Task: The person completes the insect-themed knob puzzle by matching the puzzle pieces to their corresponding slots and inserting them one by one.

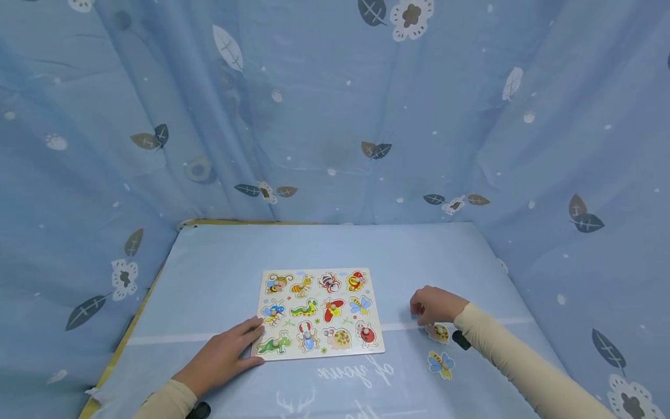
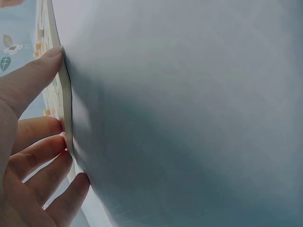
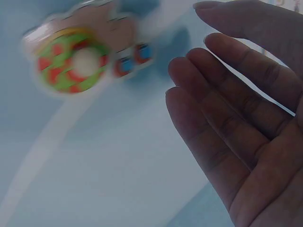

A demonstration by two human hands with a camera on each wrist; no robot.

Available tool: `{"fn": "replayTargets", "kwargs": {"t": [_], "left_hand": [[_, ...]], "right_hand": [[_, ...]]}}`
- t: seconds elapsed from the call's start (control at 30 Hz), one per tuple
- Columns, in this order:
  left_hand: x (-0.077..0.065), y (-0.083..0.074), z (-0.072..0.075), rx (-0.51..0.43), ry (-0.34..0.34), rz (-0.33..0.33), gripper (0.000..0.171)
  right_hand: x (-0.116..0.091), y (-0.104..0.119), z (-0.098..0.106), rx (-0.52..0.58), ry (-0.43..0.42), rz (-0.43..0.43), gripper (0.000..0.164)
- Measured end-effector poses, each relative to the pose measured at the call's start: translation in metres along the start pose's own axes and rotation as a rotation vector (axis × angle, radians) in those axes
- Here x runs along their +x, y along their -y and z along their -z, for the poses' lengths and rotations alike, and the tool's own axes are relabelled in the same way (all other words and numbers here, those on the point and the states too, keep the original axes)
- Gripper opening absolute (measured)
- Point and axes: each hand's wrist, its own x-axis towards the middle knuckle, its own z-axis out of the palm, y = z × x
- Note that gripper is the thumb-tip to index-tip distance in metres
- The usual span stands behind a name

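Observation:
A wooden peg puzzle board [image 1: 319, 321] with several insect pieces lies on the table. My left hand [image 1: 227, 351] touches its left edge; in the left wrist view the thumb [image 2: 40, 71] and fingertips meet the rim, with the fingers spread. Off to the right of the board, my right hand [image 1: 437, 305] hovers over the table holding nothing, its fingers loosely bent. Close to it lies a loose snail piece [image 3: 73, 52] with a round knob, partly covered by the hand in the head view. Nearer me is a loose dragonfly piece [image 1: 441, 365] with yellow stripes and blue wings.
A pale blue cloth with white lettering [image 1: 356, 372] covers the table [image 1: 220, 250]. Patterned blue curtains [image 1: 324, 116] stand close at the back and both sides. Dark wrist devices show at both cuffs.

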Motion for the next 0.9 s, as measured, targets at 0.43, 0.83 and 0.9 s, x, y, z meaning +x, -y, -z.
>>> {"fn": "replayTargets", "kwargs": {"t": [0.43, 0.83, 0.9], "left_hand": [[-0.001, -0.001, 0.002, 0.004, 0.012, 0.034, 0.075], [0.001, -0.001, -0.001, 0.016, 0.019, 0.030, 0.075], [0.001, 0.000, 0.000, 0.013, 0.021, 0.029, 0.075]], "right_hand": [[-0.030, -0.035, -0.016, 0.032, -0.024, -0.013, 0.021], [-0.032, -0.027, -0.022, 0.038, -0.018, -0.080, 0.026], [-0.030, -0.025, -0.020, 0.037, -0.013, -0.073, 0.025]]}}
